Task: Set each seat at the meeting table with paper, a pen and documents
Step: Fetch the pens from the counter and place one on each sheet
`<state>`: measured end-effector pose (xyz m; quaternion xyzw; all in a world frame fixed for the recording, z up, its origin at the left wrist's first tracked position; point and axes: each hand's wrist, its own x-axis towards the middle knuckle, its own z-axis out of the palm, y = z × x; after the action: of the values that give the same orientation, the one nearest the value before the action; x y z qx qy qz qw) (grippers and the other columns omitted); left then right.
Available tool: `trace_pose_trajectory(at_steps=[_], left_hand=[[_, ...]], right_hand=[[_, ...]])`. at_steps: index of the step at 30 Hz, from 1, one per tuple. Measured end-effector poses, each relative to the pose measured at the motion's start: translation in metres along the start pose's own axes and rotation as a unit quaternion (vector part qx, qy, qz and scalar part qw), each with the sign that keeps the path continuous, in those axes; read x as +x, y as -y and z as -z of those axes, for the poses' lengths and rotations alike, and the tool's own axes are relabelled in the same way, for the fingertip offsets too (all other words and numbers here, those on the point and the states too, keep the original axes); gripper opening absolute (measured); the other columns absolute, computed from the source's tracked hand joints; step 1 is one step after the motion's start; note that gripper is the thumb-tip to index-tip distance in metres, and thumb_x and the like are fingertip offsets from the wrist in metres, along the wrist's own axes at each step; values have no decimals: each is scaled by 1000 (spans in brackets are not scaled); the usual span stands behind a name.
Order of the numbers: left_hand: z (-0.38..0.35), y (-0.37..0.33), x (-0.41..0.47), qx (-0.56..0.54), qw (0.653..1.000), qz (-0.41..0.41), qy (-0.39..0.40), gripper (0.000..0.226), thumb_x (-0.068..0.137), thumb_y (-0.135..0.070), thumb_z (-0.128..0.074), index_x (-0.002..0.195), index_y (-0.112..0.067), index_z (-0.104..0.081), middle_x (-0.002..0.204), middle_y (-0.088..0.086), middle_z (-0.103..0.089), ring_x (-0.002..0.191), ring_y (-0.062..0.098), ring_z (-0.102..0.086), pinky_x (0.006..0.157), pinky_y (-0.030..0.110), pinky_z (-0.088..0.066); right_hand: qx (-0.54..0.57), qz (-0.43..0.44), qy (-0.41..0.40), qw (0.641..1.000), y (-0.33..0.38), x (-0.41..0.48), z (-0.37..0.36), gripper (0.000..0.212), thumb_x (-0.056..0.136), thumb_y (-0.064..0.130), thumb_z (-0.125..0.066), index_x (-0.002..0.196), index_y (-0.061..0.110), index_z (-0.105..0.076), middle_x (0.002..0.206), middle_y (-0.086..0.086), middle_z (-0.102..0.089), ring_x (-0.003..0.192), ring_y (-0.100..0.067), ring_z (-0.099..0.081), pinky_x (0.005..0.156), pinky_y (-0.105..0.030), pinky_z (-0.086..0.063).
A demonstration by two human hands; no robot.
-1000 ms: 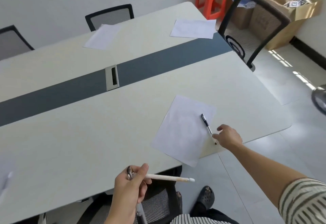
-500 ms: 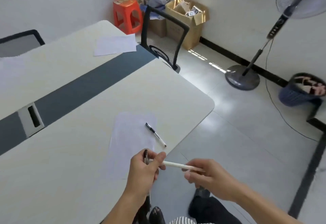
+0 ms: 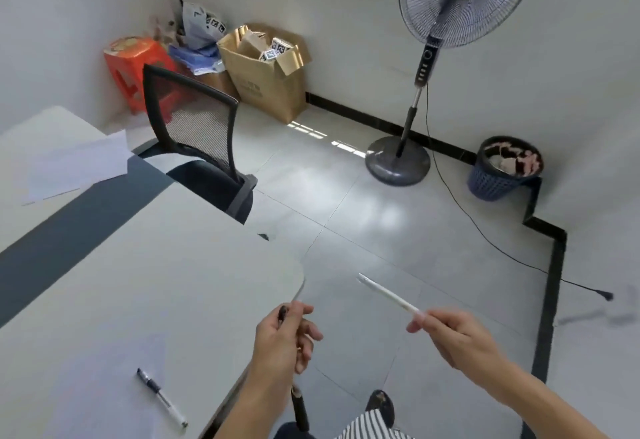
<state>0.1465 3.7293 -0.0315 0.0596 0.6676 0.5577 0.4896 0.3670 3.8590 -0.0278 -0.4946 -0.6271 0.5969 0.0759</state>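
Observation:
My right hand (image 3: 457,338) holds a white pen (image 3: 388,294) out over the floor, past the table's corner. My left hand (image 3: 284,341) is closed around a dark pen (image 3: 298,404) whose ends stick out above and below the fist. On the white meeting table (image 3: 156,265) a black-capped pen (image 3: 162,398) lies on a sheet of paper (image 3: 104,383) near the front edge. Another sheet of paper (image 3: 76,165) lies at the table's far end, by a black mesh chair (image 3: 197,148).
A standing fan (image 3: 450,40) and its cable are on the tiled floor to the right. A blue waste basket (image 3: 502,172) stands beside the wall. A cardboard box (image 3: 266,71) and an orange stool (image 3: 135,64) fill the far corner.
My right hand left the pen on the paper, took the white pen from my left hand and pulled it out to the right. The view has swung right toward the table's end.

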Motion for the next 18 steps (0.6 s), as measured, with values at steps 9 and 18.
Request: trace_pose_trajectory(at_steps=[9,18], left_hand=[[-38,-56,113,-14,998,10,-60,25,98,-23,-50,96,-1,-61,60,12,-62,38,14,-41,34,18,-25],[-72,-180,285,-39,997,1,-66,21,98,-18,-49,100,1,-60,60,11,-61,39,14,-41,33,19,-24]], right_hand=[[77,-34,13,996,39,140,61,29,98,23,-51,89,2,-70,54,2,-31,48,-16,-29,47,-24,-25],[56,-12,5,998,156,332,92,22,98,17,-53,94,6,-71,48,3,-31,40,-11,-27,39,-21,-22]])
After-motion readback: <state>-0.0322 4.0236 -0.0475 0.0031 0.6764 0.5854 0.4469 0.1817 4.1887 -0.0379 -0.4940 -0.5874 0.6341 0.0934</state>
